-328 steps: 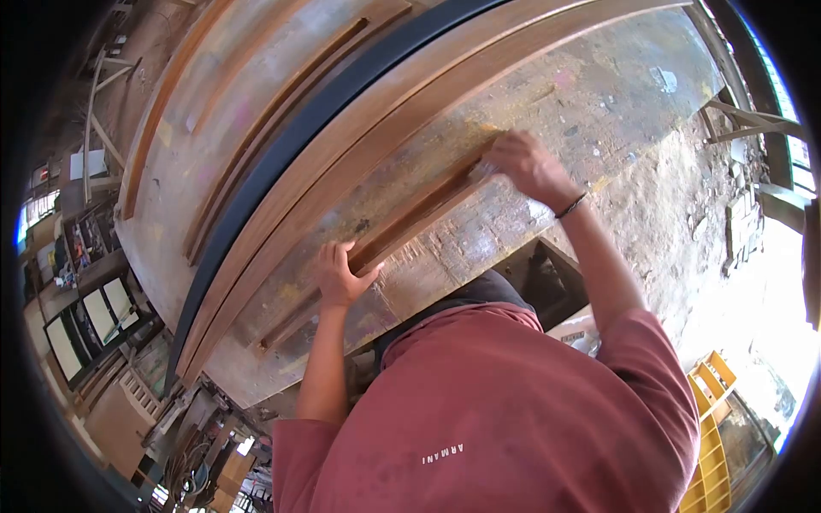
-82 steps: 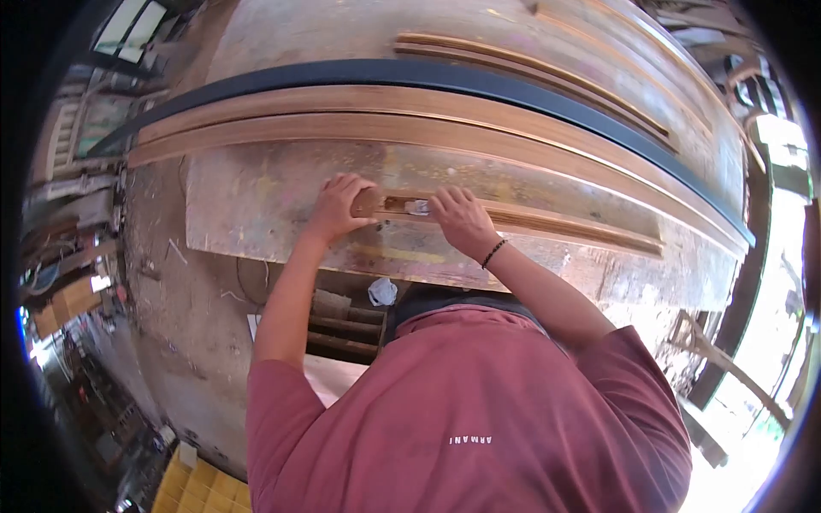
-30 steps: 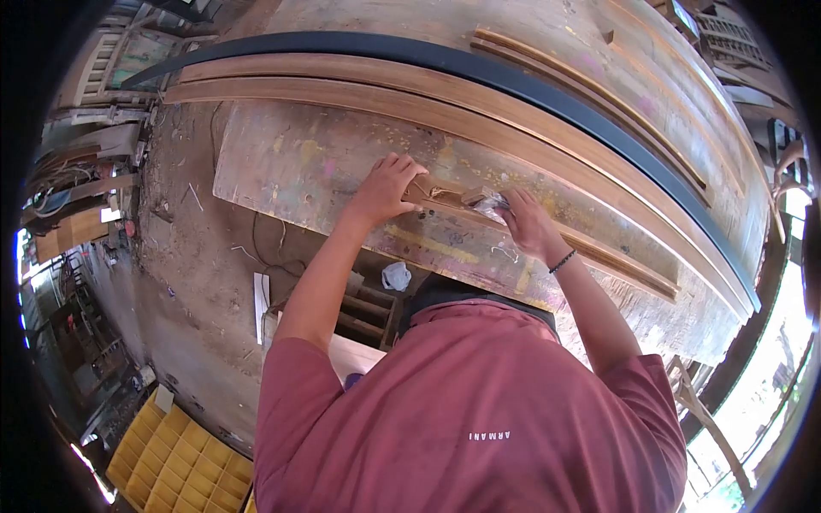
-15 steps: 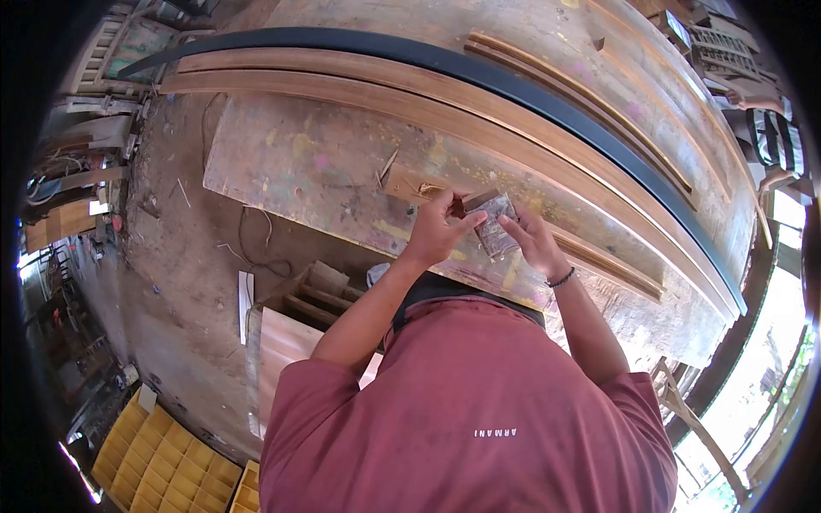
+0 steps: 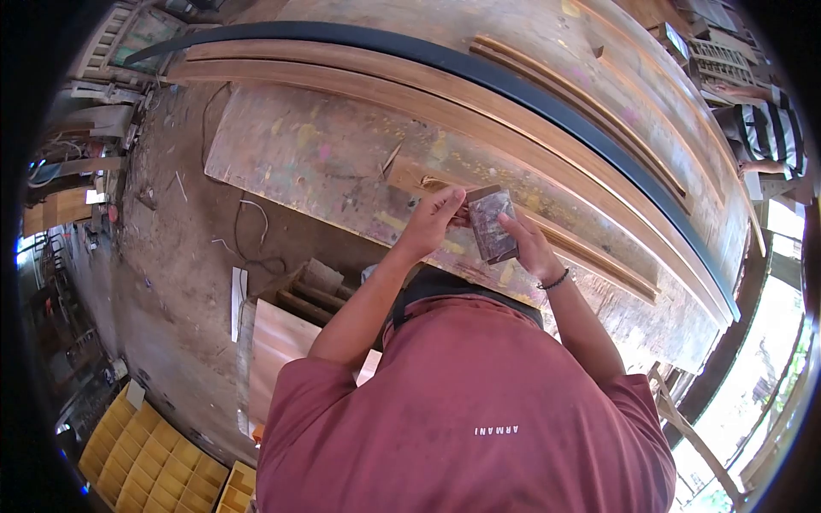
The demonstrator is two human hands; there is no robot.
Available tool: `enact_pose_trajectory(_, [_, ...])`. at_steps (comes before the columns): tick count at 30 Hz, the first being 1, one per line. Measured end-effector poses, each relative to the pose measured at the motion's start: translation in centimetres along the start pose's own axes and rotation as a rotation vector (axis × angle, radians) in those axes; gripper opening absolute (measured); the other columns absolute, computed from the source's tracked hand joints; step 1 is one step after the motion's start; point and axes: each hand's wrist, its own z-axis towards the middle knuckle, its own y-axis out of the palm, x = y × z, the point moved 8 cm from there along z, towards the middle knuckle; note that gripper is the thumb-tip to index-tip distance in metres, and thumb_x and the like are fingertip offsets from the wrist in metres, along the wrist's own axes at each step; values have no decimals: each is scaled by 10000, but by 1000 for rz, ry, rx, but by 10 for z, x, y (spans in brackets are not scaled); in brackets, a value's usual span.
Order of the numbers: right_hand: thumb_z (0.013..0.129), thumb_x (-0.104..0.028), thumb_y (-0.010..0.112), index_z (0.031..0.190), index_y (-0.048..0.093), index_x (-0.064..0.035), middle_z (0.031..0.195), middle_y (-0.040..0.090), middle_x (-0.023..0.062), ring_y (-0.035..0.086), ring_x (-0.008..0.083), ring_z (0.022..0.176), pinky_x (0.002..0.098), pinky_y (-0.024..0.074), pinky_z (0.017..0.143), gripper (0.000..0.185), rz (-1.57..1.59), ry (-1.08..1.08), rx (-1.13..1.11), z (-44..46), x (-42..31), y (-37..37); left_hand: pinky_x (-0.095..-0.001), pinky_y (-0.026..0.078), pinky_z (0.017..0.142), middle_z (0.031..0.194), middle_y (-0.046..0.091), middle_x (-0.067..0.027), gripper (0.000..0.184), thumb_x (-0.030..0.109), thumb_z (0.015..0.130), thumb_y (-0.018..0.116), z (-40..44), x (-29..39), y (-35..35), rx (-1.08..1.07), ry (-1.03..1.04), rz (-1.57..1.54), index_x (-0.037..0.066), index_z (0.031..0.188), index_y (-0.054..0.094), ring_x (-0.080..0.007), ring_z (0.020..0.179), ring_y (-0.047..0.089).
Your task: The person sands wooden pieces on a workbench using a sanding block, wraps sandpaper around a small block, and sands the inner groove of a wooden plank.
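My right hand (image 5: 532, 245) grips a small flat block wrapped in worn, whitish sheet material (image 5: 491, 224), its thumb across the face. At the block's left edge is my left hand (image 5: 434, 221), fingers curled together near a brown strip; whether it pinches the strip is too small to tell. Beneath both hands a grooved wooden piece (image 5: 590, 258) lies on the paint-stained workbench (image 5: 282, 162). Curled shavings (image 5: 434, 182) rest at its left end, and a thin splinter (image 5: 392, 158) lies beside it.
Long wooden boards (image 5: 359, 84) and a dark curved strip (image 5: 342, 32) cross the bench beyond my hands. Thinner strips (image 5: 590, 115) lie farther back. A person in stripes (image 5: 770, 132) is at the far right. A yellow compartmented tray (image 5: 150, 453) sits lower left.
My left hand has left the end of the wooden piece and moved right to the block. The block has been raised off the wood and turned with its face up.
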Motion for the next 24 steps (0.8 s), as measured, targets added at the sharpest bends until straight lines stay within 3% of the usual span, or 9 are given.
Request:
enact_pose_trajectory(5, [1168, -288, 525, 1577, 457, -20, 1398, 643, 72, 601, 152, 1257, 331, 473, 1102, 494, 242, 30, -112, 1, 1, 15, -304, 610, 787, 1043, 736, -65, 354, 232, 1003, 814, -12, -15, -12, 81, 50, 257, -23, 1206, 677, -122, 920, 714])
enact_pose_trajectory(12, [1174, -272, 516, 1542, 463, -13, 1400, 628, 49, 591, 148, 1245, 349, 493, 1080, 454, 64, -26, -61, 6, -1, 16, -273, 588, 767, 995, 731, -41, 365, 125, 918, 891, -15, -25, -12, 142, 143, 379, 6, 1196, 687, -96, 834, 701])
enact_pose_trajectory(15, [1166, -293, 520, 1471, 500, -9, 1298, 704, 148, 679, 252, 1177, 394, 528, 1018, 416, -289, -116, -5, 8, -10, 14, -274, 573, 754, 962, 731, -22, 389, 182, 899, 917, -14, -24, -12, 146, 176, 334, 33, 1185, 700, -90, 834, 691])
enact_pose_trajectory(16, [1155, -327, 526, 1417, 514, -19, 1180, 726, 204, 705, 340, 1088, 442, 546, 939, 404, -573, -205, 30, 7, -29, 14, -274, 573, 754, 962, 731, -22, 389, 182, 899, 917, -12, -22, -18, 147, 175, 334, 33, 1185, 700, -90, 834, 691])
enact_pose_trajectory(17, [1144, -361, 532, 1364, 528, -29, 1061, 748, 261, 731, 428, 999, 490, 564, 860, 398, -855, -291, 65, 8, -43, 16, -322, 573, 821, 1018, 734, -43, 463, 226, 883, 925, -7, -21, -28, 126, 112, 559, 53, 1239, 682, -140, 914, 700])
enact_pose_trajectory(18, [1144, -361, 532, 1364, 528, -29, 1061, 748, 261, 731, 428, 999, 490, 564, 860, 398, -850, -287, 65, 13, -45, 12, -369, 573, 889, 1074, 737, -63, 538, 269, 868, 933, -4, -20, -39, 103, 43, 783, 74, 1292, 665, -191, 994, 709])
enact_pose_trajectory(19, [1130, -399, 536, 1331, 526, -45, 972, 729, 280, 706, 482, 929, 540, 546, 797, 408, -1046, -232, 64, 21, -43, 7, -369, 573, 889, 1074, 737, -63, 538, 269, 868, 933, -6, -7, -48, 99, 36, 786, 74, 1292, 665, -191, 994, 709])
enact_pose_trajectory(21, [1110, -485, 527, 1268, 514, -77, 829, 717, 260, 689, 525, 795, 609, 512, 699, 438, -1334, -165, 32, 41, -41, -3, -469, 499, 1055, 1250, 704, -110, 712, 354, 845, 924, -28, 68, -44, 310, 740, 1505, 109, 1423, 588, -316, 1210, 646])
enact_pose_trajectory(24, [1107, -486, 529, 1263, 509, -76, 838, 705, 283, 677, 538, 823, 618, 507, 710, 439, -1395, -94, -65, 64, -35, 0, -520, 417, 1144, 1404, 633, -150, 792, 374, 848, 902, -14, 82, -72, 235, 689, 1651, 124, 1495, 520, -406, 1317, 555])
